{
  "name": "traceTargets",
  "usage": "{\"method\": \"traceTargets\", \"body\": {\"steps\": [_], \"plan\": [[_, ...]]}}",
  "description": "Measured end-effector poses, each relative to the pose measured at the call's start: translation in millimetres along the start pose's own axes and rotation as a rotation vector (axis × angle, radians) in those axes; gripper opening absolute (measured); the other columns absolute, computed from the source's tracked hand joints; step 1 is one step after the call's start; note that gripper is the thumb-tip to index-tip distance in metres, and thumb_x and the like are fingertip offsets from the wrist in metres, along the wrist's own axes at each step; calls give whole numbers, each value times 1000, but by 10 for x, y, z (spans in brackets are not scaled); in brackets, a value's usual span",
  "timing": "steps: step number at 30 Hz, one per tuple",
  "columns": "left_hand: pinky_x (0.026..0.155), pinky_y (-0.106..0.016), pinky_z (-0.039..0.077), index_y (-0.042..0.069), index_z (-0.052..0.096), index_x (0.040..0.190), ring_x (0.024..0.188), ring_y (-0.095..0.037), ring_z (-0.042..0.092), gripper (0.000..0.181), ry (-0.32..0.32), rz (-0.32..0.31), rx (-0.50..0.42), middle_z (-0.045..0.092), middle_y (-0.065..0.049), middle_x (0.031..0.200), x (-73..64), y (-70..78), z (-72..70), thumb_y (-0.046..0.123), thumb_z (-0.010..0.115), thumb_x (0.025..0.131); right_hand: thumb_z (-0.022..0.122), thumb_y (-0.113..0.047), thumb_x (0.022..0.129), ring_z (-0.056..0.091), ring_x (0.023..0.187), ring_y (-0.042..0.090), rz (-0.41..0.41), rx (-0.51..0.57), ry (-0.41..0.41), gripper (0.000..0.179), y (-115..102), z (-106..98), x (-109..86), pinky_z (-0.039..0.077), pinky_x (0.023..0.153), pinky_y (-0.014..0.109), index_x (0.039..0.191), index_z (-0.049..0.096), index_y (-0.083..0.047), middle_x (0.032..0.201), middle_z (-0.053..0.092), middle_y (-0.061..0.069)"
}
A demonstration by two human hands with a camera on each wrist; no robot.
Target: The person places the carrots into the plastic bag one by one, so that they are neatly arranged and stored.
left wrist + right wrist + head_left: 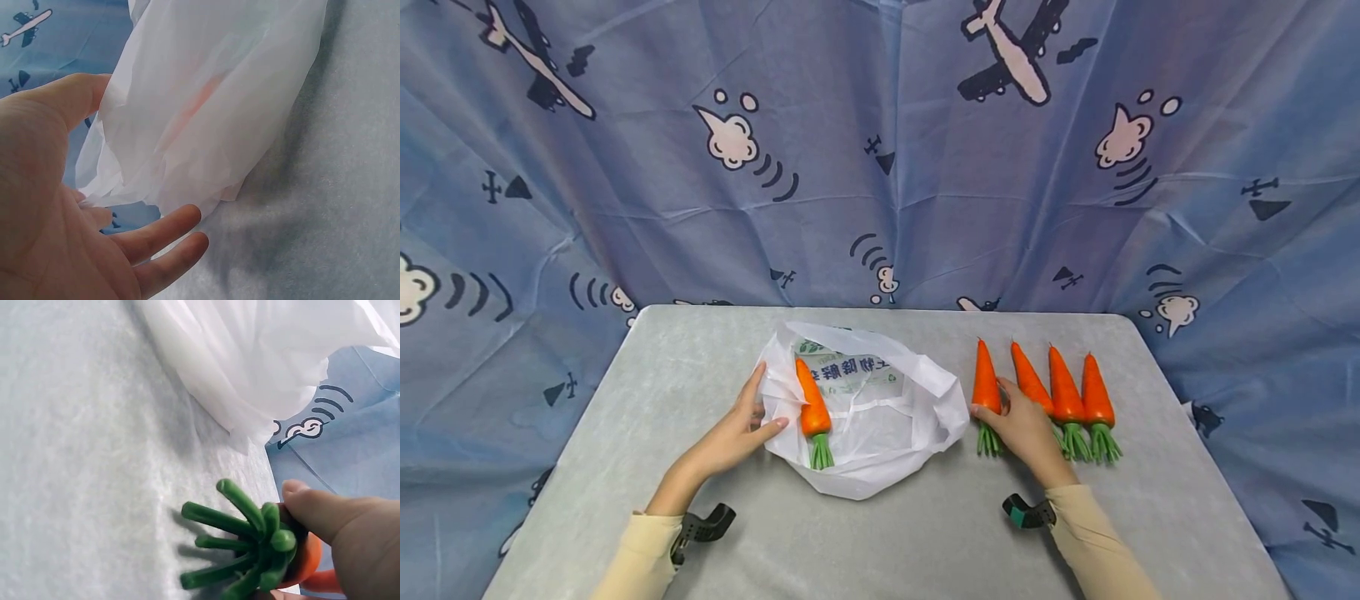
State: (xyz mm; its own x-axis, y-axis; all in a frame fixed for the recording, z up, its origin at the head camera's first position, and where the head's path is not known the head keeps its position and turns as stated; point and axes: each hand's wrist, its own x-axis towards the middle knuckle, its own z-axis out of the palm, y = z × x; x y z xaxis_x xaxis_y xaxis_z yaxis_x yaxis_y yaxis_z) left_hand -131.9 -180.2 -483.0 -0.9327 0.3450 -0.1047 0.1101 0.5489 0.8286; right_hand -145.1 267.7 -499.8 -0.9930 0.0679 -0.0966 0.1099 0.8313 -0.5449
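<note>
A white plastic bag [880, 487] lies with its mouth spread wide, printed on its inner wall. One orange carrot [815, 410] with green stalks rests inside it. At the bag's left rim, my left hand [733, 437] holds the plastic between thumb and fingers; the left wrist view shows two of its fingers [169, 234] stretched out under the bag. My right hand [1024, 423] grips another carrot [985, 375], the leftmost of a row, with the thumb on its near left side. In the right wrist view this carrot's green stalks [250, 544] point toward the camera.
Several more carrots [1063, 392] lie side by side just right of the gripped one, tips pointing away. The grey table [865, 550] ends at a blue patterned curtain [880, 167]. Black bands [703, 525] sit on both wrists.
</note>
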Motion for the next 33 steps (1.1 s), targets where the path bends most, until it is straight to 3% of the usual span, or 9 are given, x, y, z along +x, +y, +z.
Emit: {"method": "traceTargets", "body": {"steps": [9, 22, 29, 33], "plan": [[96, -51, 54, 20, -10, 160, 115, -41, 64, 97, 3, -13, 14, 44, -35, 141, 0, -19, 11, 36, 63, 97, 75, -48, 85, 46, 57, 16, -2, 15, 28, 91, 60, 64, 0, 35, 51, 27, 151, 33, 0, 65, 50, 5], [97, -52, 53, 22, -10, 160, 116, -42, 62, 97, 5, -27, 21, 40, -34, 145, -6, -14, 13, 37, 63, 97, 75, -43, 85, 47, 57, 17, -2, -2, 26, 87, 36, 63, 10, 36, 51, 27, 149, 37, 1, 65, 51, 5], [97, -53, 53, 23, -11, 159, 116, -42, 62, 97, 3, -27, 30, 35, -34, 148, -12, -9, 5, 39, 62, 97, 70, -56, 85, 48, 63, 17, 12, -20, 31, 92, 26, 56, 42, 36, 55, 27, 150, 36, 0, 69, 50, 5], [97, -53, 53, 22, -11, 159, 115, -42, 63, 97, 3, -24, 40, 40, -36, 144, -8, -5, -3, 39, 61, 97, 69, -55, 87, 47, 62, 18, 11, -25, 45, 88, 23, 61, 53, 36, 55, 28, 149, 38, -1, 68, 49, 5]]}}
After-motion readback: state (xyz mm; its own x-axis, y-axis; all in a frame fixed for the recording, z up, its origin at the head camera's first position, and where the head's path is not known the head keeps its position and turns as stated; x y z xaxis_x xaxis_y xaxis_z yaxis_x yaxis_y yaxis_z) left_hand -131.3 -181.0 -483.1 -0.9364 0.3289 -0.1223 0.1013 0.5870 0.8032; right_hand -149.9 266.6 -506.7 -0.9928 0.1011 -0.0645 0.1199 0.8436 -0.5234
